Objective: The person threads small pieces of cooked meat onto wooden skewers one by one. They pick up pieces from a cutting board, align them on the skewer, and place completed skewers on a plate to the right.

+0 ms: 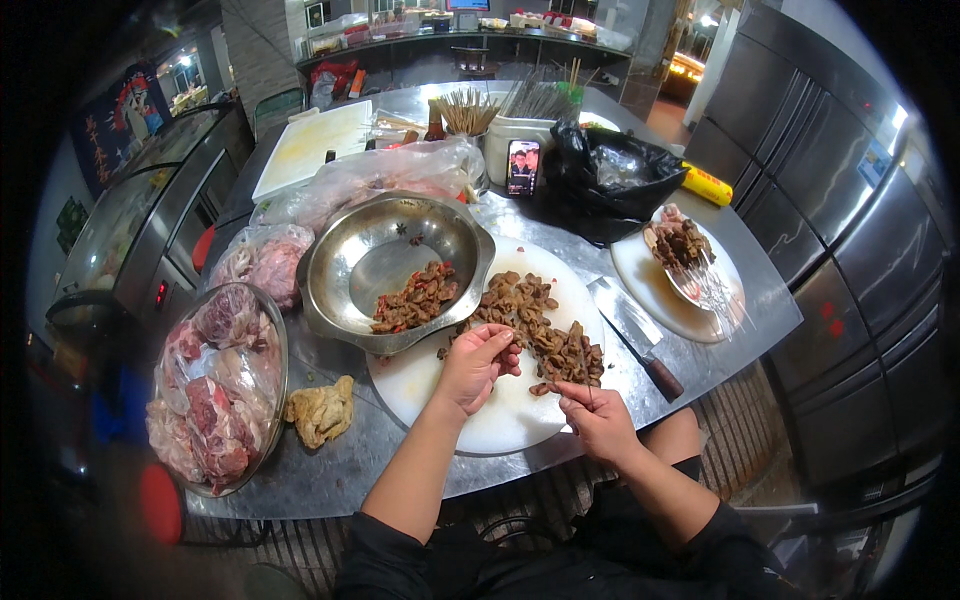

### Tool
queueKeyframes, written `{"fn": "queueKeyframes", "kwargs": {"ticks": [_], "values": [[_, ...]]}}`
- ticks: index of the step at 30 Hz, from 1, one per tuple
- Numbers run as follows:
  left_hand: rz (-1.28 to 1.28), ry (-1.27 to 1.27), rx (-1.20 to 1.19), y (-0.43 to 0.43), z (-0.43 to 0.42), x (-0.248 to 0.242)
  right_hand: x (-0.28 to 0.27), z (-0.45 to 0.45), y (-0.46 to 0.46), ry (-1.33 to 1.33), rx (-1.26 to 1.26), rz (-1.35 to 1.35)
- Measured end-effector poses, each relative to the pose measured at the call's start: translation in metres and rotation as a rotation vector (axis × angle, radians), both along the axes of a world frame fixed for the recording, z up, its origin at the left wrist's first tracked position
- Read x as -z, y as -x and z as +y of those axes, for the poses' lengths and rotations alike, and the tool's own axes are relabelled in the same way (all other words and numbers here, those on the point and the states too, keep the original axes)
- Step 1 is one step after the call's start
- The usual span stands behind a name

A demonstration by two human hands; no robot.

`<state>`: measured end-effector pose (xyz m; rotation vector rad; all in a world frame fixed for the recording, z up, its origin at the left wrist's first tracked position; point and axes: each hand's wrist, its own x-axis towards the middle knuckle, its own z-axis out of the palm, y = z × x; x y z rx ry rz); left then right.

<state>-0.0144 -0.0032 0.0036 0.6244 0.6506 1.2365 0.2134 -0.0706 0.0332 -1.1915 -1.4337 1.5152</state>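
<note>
Brown cooked meat pieces lie heaped on a round white cutting board before me. My left hand is over the board at the heap's near edge, thumb and fingertips pinched together; whether a piece sits between them is unclear. My right hand is closed on what looks like a thin skewer, with meat by its fingertips. Beyond my left hand, a steel basin holds more meat with red chilli bits and star anise. A cleaver lies right of the board, its wooden handle towards me.
An oval tray of bagged raw meat and a yellowish meat piece are at left. On the right, a second white board bears a dish of skewered meat. Behind are a phone, a black bag and skewer containers.
</note>
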Motion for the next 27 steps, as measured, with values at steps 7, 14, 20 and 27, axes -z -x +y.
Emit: {"fn": "queueKeyframes", "kwargs": {"ticks": [7,14,20,27], "values": [[-0.002,-0.080,0.086,-0.001,-0.001,0.000,-0.008,0.001,-0.001,0.017,-0.032,-0.075],[0.004,-0.068,0.059,-0.003,-0.001,0.003,-0.013,-0.002,-0.001,-0.038,-0.061,-0.134],[-0.102,-0.058,0.062,-0.008,-0.002,0.008,-0.013,-0.006,0.005,-0.229,-0.020,-0.239],[-0.124,-0.106,-0.015,-0.019,-0.004,0.010,-0.018,-0.008,0.013,-0.253,0.022,-0.261]]}}
